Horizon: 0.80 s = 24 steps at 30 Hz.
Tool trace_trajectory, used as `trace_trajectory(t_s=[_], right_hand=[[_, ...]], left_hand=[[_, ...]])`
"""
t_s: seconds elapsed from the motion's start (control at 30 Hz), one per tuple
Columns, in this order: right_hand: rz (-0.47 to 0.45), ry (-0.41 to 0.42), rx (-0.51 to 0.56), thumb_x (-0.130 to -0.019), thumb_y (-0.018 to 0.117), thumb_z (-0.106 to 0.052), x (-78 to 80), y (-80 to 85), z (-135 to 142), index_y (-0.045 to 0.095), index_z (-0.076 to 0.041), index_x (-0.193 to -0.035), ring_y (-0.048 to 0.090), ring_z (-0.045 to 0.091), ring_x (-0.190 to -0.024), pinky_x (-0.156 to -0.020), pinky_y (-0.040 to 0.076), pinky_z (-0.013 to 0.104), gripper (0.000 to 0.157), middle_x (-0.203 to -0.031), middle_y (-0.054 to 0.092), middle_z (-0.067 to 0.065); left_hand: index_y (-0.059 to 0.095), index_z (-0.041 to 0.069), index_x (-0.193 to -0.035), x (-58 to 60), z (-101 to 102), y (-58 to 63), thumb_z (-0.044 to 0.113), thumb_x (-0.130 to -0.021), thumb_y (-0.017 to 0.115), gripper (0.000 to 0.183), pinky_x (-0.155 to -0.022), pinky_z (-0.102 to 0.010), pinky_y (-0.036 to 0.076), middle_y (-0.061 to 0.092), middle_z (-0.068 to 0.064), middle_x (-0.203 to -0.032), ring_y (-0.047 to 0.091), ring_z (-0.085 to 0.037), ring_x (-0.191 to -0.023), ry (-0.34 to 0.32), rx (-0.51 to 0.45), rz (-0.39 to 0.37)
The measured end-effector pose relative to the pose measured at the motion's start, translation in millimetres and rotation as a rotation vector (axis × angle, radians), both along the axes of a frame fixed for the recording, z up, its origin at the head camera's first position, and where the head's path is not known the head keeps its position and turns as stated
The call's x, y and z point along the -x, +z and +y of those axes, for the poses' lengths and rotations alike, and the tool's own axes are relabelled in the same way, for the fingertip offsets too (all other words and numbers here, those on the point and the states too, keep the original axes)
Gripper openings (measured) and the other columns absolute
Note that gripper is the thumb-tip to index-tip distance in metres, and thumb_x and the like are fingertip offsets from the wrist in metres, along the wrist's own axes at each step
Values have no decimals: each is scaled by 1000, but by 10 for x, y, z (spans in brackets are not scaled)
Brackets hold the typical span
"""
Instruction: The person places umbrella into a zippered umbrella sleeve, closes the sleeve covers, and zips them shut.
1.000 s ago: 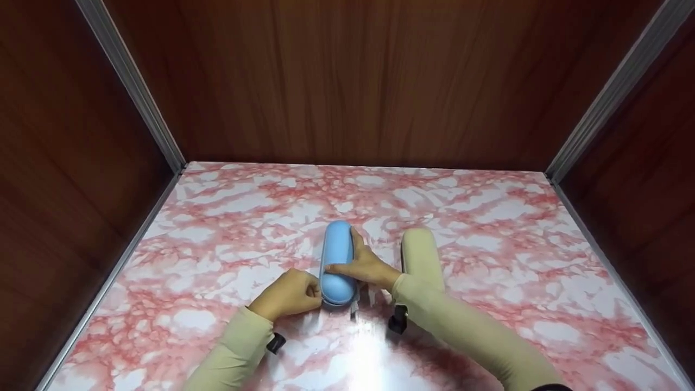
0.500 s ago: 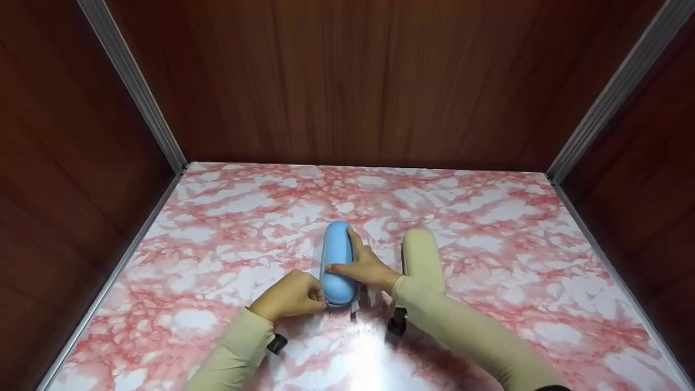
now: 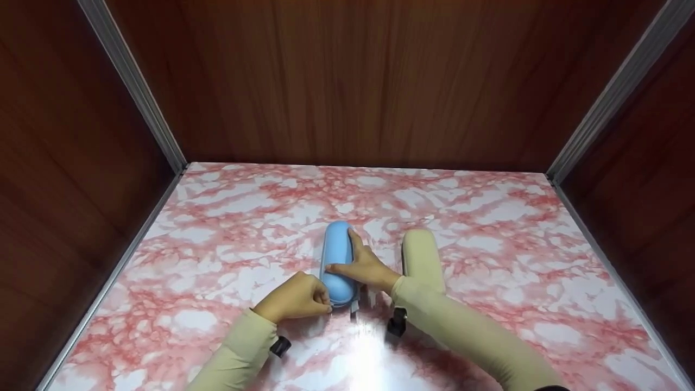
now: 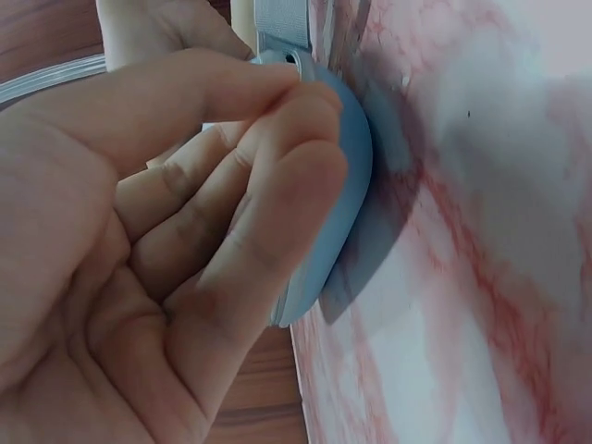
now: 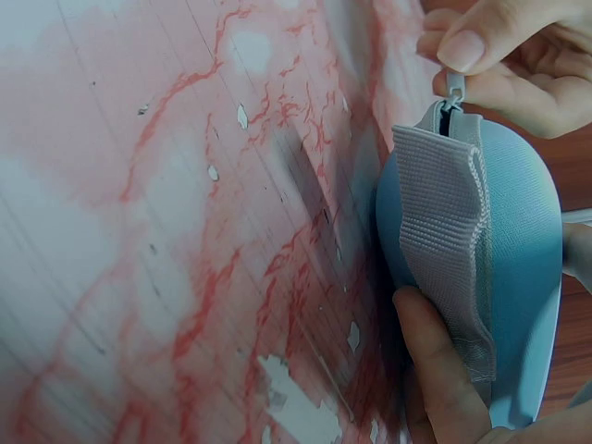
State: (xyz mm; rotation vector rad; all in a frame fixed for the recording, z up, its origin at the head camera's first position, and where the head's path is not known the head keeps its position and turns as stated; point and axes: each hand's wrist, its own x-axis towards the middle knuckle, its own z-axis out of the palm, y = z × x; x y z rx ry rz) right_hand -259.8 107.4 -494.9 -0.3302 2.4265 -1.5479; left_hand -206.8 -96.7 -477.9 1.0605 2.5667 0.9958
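A light blue zip case (image 3: 337,247) with rounded ends lies lengthwise on the table. My right hand (image 3: 368,267) grips it from the right, thumb across its top and fingers along the far side. At the near end, my left hand (image 3: 296,297) pinches the zipper pull (image 5: 455,85) between thumb and curled index finger. The right wrist view shows a grey fabric strap (image 5: 439,203) over the zip by the case's end, with a small dark gap in the zip beside the slider. In the left wrist view, the fingers hide the pull.
A beige case (image 3: 422,258) of similar shape lies to the right, partly hidden by the right sleeve. Dark wood-look panels (image 3: 347,81) enclose the back and sides of the red-and-white marbled table (image 3: 244,217).
My left hand has slid slightly to the right around the near end of the blue case, with the zipper pull. The right hand stays nearly still on the case.
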Motion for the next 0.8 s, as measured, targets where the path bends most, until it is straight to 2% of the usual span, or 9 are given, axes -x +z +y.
trace_trajectory(t_s=[0.3, 0.5, 0.7, 0.8], right_hand=[[-36, -2, 45, -84, 81, -35, -22, 16, 15, 1, -8, -161, 51, 41, -122, -89, 52, 49, 114, -148, 32, 33], [-20, 5, 7, -85, 80, -37, -19, 21, 12, 1, -7, -161, 52, 41, -122, -90, 52, 49, 114, -148, 33, 32], [-25, 5, 19, -85, 80, -37, -26, 10, 26, 1, -8, -161, 53, 40, -121, -89, 53, 48, 113, -148, 34, 33], [-50, 3, 40, -85, 80, -37, -31, 8, 37, 2, -8, -161, 52, 41, -122, -89, 53, 48, 113, -149, 33, 33]], left_hand=[[76, 10, -74, -13, -9, -3, 10, -84, 80, 11, -58, -21, 50, 68, 8, -66, 58, 1, -59, 13, -10, -49], [79, 8, -82, -4, -36, 35, 13, -88, 77, 8, -62, -22, 52, 72, 6, -72, 63, -1, -63, -28, -13, -126], [78, 7, -89, 74, -105, 70, 15, -94, 69, 13, -68, -25, 52, 72, 6, -79, 63, -7, -70, -46, -35, -142], [78, 7, -92, 132, -151, 61, 17, -96, 68, 15, -69, -27, 52, 72, -1, -82, 62, -9, -71, -38, -62, -167]])
